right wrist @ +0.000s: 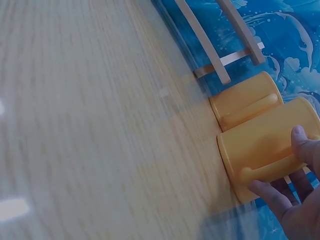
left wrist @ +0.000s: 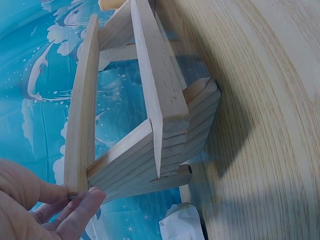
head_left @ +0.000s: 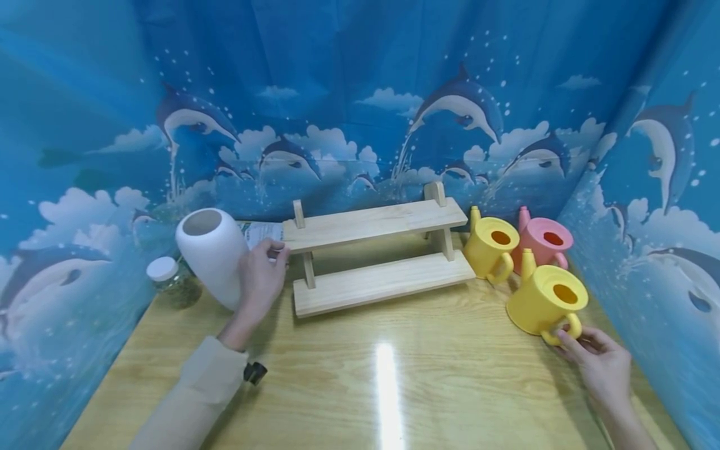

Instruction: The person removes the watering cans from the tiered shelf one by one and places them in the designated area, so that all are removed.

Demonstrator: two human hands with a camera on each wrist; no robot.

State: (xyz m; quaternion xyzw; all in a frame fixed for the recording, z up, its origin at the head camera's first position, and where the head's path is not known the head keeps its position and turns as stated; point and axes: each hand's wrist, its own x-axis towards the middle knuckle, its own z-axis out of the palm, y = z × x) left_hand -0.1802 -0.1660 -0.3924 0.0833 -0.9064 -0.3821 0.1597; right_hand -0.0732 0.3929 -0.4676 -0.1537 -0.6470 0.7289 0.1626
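A two-tier wooden shelf (head_left: 382, 281) stands against the backdrop. At the left end of its upper plank (left wrist: 80, 125), my left hand (head_left: 263, 275) pinches the edge between thumb and fingertips. On the right side, my right hand (head_left: 604, 365) holds the handle of the front yellow watering can (head_left: 534, 309), thumb on top and fingers curled beneath. That can is upright, close beside a second yellow watering can (head_left: 485, 250) and a pink watering can (head_left: 542, 240) behind it. In the right wrist view, the held can (right wrist: 265, 142) overlaps the other yellow one (right wrist: 245, 97).
A tall white vase (head_left: 210, 256) stands just left of my left hand, with a white-lidded clear jar (head_left: 177, 284) beside it. Behind them lies a printed packet (head_left: 261, 231). A dolphin-print curtain (head_left: 349, 94) closes off the back and sides of the wooden table (head_left: 337, 375).
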